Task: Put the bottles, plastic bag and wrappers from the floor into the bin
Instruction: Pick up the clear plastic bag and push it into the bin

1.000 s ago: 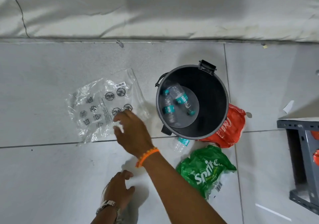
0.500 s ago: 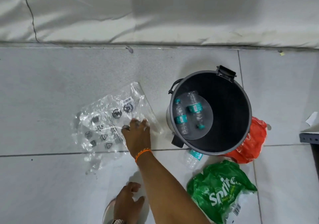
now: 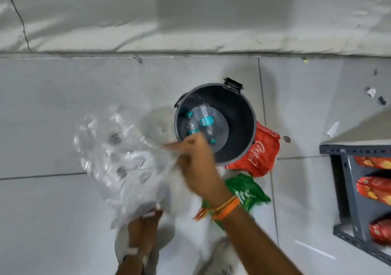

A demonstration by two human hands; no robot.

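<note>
Right hand [image 3: 196,164] pinching one edge of the clear plastic bag [image 3: 122,160], fingers [image 3: 171,146] clenched on it just beside the bin's near rim. Left hand [image 3: 143,230] at the bag's lower edge; looks like it has a corner, but blur means I can't tell if it's gripping or only touching.

Progress, judging from what lies where:
- Bin [image 3: 251,126]: two bottles [image 3: 201,122] with teal labels on the bottom. Done.
- Bag: off the floor, in the air left of the bin, not in yet. Step in hand.
- Red Coca-Cola wrapper [image 3: 260,154]: on the floor, touching the bin's right side. Left.
- Green Sprite wrapper [image 3: 249,192]: on the floor near the bin, partly under my right forearm. Left.
- Can't see any further bottle on the floor; my arm may be hiding one.

Call it roughly halfway.

Bag orientation: spread out and crumpled, long axis running from upper left of the view down toward my left hand. Pinched edge points at the bin. It's wider than the mouth as it hangs, so it probably needs bunching first.
</note>
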